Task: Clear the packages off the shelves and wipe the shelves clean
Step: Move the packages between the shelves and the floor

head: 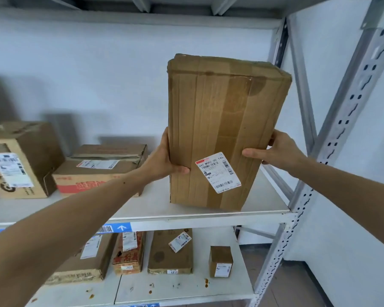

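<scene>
A tall brown cardboard box (222, 120) with a white shipping label stands upright at the right end of the upper white shelf (264, 202). My left hand (164, 160) grips its left edge, thumb across the front. My right hand (275, 151) grips its right edge, thumb on the front face. To the left on the same shelf sit a flat box with red print (91, 176), another flat box (111, 151) stacked behind it, and a bigger labelled box (20, 160).
The lower shelf (186, 289) carries several packages, among them a small cube box (221, 261), and shows brown stains. A grey perforated metal upright (333, 138) rises at the right. A white wall lies behind, and wood-look floor at the bottom right.
</scene>
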Demonstrator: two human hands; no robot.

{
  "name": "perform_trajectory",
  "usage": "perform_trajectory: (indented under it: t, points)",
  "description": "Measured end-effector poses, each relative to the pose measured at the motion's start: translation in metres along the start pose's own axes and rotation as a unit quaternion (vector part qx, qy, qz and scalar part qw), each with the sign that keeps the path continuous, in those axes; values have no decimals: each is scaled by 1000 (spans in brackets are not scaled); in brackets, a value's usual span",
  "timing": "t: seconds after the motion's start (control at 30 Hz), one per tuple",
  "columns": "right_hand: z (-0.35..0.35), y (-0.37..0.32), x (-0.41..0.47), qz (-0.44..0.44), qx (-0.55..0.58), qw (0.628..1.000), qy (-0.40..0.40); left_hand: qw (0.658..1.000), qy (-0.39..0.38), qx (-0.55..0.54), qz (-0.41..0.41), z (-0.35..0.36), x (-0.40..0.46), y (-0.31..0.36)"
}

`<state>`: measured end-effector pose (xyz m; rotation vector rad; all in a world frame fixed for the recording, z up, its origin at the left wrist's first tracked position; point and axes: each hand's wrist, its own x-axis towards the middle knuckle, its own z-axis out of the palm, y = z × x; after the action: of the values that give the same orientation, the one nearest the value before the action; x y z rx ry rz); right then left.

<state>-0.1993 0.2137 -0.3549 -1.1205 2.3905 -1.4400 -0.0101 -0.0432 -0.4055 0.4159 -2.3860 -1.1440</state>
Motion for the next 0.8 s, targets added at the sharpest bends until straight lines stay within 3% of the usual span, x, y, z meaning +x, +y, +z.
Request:
perform_trajectory:
  t: [0.37, 0.8]
  points:
    - [19, 29, 93, 2, -26, 999, -40, 999, 35, -24, -31, 15, 66, -49]
    - [23, 48, 124, 0, -34, 997, -74, 997, 50, -3, -54, 22, 81, -65]
